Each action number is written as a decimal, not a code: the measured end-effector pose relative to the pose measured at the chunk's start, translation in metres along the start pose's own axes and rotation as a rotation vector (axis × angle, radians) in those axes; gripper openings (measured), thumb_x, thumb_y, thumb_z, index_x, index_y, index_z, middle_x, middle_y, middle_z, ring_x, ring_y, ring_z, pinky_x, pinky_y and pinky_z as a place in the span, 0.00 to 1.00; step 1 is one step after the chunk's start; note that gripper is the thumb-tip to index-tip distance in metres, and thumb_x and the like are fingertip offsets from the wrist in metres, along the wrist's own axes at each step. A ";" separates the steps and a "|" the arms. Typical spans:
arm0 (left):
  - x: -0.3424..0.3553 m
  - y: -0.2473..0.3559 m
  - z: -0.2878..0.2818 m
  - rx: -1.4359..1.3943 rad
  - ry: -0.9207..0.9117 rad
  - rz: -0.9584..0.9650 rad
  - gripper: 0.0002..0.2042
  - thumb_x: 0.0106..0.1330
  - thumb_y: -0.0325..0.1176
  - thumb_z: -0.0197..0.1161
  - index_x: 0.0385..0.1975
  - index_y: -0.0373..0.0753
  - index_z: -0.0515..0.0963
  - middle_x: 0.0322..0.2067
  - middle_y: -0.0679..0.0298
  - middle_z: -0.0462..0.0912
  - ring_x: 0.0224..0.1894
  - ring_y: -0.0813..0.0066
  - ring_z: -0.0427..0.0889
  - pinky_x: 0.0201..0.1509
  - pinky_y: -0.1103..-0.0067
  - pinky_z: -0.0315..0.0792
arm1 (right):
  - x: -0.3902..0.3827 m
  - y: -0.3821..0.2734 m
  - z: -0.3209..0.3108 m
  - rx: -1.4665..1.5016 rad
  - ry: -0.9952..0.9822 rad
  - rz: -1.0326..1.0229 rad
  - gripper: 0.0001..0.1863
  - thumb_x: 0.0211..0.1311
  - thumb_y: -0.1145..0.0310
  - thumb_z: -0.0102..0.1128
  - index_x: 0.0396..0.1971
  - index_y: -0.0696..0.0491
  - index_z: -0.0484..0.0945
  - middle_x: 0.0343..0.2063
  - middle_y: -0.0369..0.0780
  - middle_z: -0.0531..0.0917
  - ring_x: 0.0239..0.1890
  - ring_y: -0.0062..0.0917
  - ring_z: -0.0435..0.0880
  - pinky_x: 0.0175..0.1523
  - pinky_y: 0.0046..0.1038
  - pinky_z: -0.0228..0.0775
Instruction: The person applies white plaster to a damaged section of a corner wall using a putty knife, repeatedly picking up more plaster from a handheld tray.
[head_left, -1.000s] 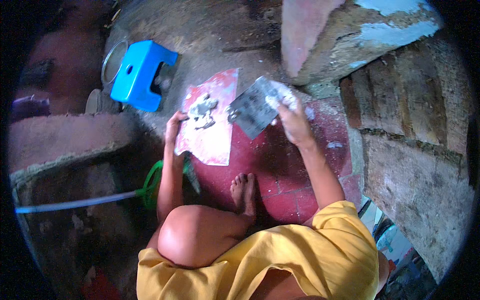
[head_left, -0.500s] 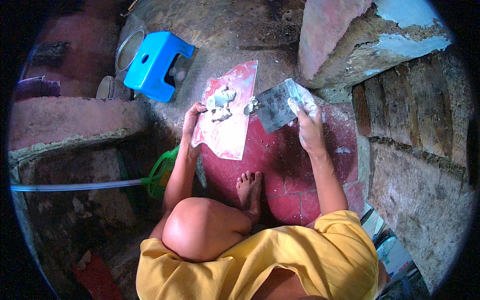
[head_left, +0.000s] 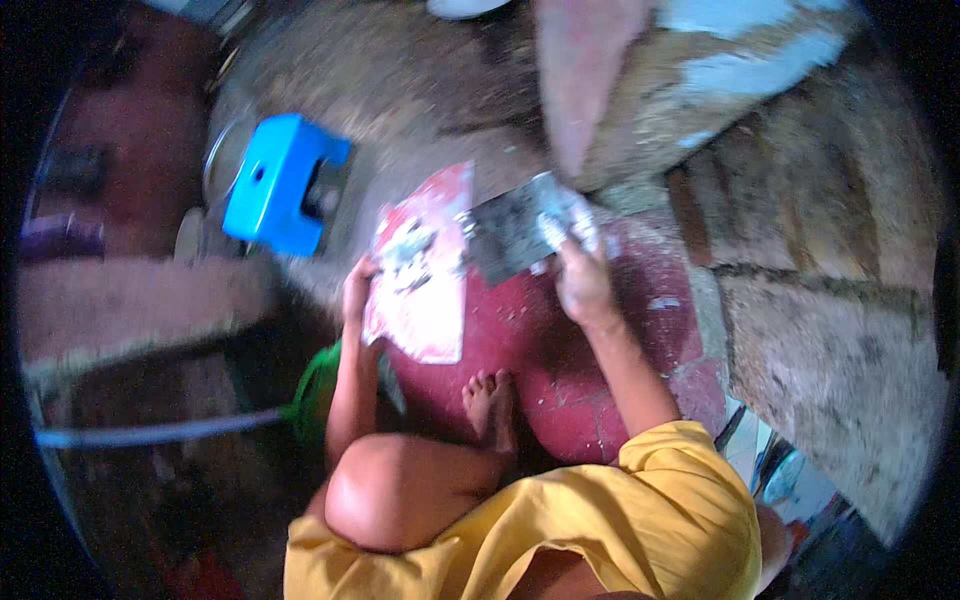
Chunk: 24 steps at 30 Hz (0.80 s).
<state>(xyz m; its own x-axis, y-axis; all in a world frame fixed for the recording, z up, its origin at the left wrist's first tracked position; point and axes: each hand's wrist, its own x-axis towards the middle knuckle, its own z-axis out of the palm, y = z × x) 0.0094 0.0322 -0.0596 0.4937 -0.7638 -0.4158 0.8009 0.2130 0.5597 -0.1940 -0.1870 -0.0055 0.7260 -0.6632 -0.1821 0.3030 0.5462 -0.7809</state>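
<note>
My left hand (head_left: 357, 285) is closed on the left edge of a reddish, whitish sheet (head_left: 425, 310) with an irregular outline and a lump of pale grey paste (head_left: 410, 245) on it. My right hand (head_left: 582, 280), whitened at the fingers, grips a dark rectangular metal plate (head_left: 510, 235) at its right end. A small bit of paste sits at the plate's left edge, beside the sheet; whether they touch is unclear in the blur. My bare foot (head_left: 485, 400) shows below them on the red tiled floor (head_left: 650, 330).
A blue plastic stool (head_left: 270, 185) and a metal ring-shaped rim (head_left: 225, 150) lie upper left. A green netted tool with a long pole (head_left: 160, 430) is at left beside a low concrete ledge (head_left: 140, 310). A broken wall block (head_left: 620, 80) and rough wooden boards (head_left: 790, 210) border the right.
Since half a second ago the view has shifted and blurred, so the scene and both hands sit lower and mostly further left. Both hands still hold their sheet and plate.
</note>
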 end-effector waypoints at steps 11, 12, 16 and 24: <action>-0.017 0.003 0.018 -0.080 0.028 -0.109 0.22 0.44 0.28 0.45 0.43 0.29 0.65 0.38 0.52 0.74 0.38 0.59 0.75 0.48 0.68 0.67 | -0.014 -0.034 -0.086 -0.941 0.959 -0.779 0.20 0.47 0.81 0.45 0.45 0.62 0.63 0.42 0.53 0.66 0.49 0.41 0.59 0.55 0.34 0.47; -0.016 0.002 0.018 -0.085 0.036 -0.111 0.22 0.44 0.28 0.46 0.43 0.29 0.65 0.38 0.53 0.74 0.38 0.59 0.75 0.48 0.68 0.67 | -0.010 -0.036 -0.088 -0.959 1.025 -0.797 0.19 0.49 0.79 0.45 0.44 0.61 0.62 0.42 0.50 0.65 0.47 0.37 0.60 0.53 0.31 0.49; -0.015 0.004 0.010 -0.011 0.101 -0.067 0.19 0.44 0.27 0.46 0.40 0.29 0.67 0.35 0.54 0.75 0.36 0.62 0.76 0.46 0.69 0.68 | 0.013 -0.041 -0.069 -0.735 1.044 -0.990 0.12 0.53 0.76 0.43 0.40 0.61 0.65 0.37 0.39 0.69 0.34 0.19 0.65 0.39 0.21 0.58; -0.015 0.004 0.017 0.005 0.173 -0.076 0.19 0.43 0.27 0.46 0.39 0.29 0.68 0.34 0.55 0.76 0.33 0.63 0.76 0.44 0.71 0.70 | 0.023 -0.068 -0.039 -0.795 0.829 -1.059 0.19 0.44 0.78 0.47 0.41 0.61 0.69 0.40 0.48 0.73 0.43 0.41 0.70 0.48 0.34 0.59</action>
<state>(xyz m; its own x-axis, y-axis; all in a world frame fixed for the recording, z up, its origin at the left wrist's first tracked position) 0.0001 0.0342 -0.0391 0.4836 -0.6608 -0.5740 0.8364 0.1555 0.5257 -0.2219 -0.2594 0.0202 -0.2104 -0.7891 0.5771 -0.1490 -0.5575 -0.8167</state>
